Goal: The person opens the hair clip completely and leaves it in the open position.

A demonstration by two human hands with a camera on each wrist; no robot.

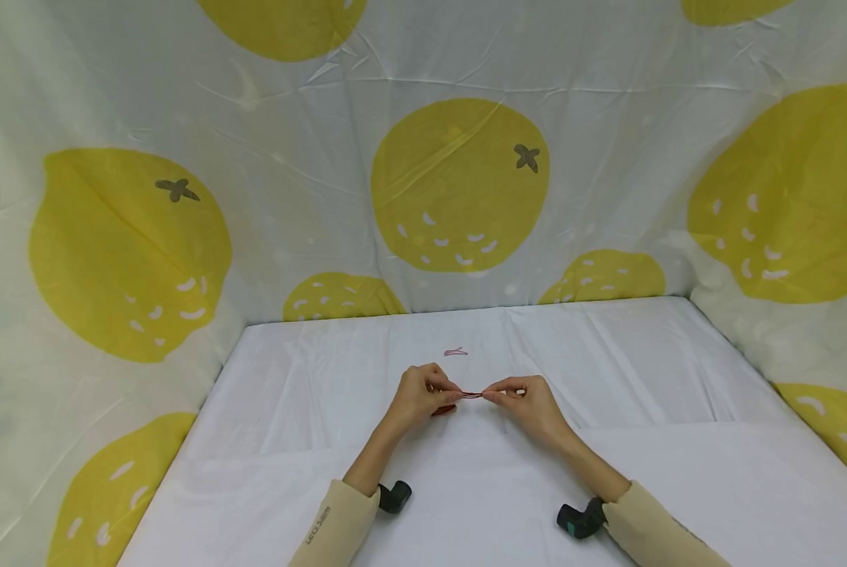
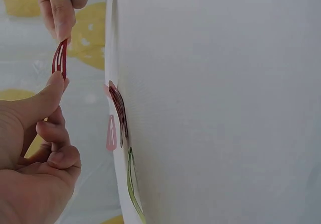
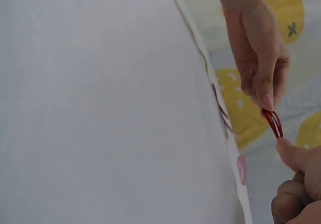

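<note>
A red snap hair clip [image 2: 64, 58] is stretched between the two hands, raised over the white table. My left hand [image 1: 415, 395] pinches one end between thumb and fingertip. The opposite end is pinched by my right hand [image 1: 531, 403], its thumb against the tip. In the right wrist view the slot of the same red hair clip [image 3: 272, 124] shows as a narrow gap. Below the left hand lie dark red hair clips [image 1: 443, 410], partly hidden by that hand. Farther back on the table is a pink hair clip [image 1: 455, 352].
Near the dark clips in the left wrist view lies a green hair clip [image 2: 131, 184]. White cloth covers the table [image 1: 664, 378]. Lemon-print curtains [image 1: 459, 47] enclose its back and sides. Each wrist carries a black camera mount [image 1: 395, 498].
</note>
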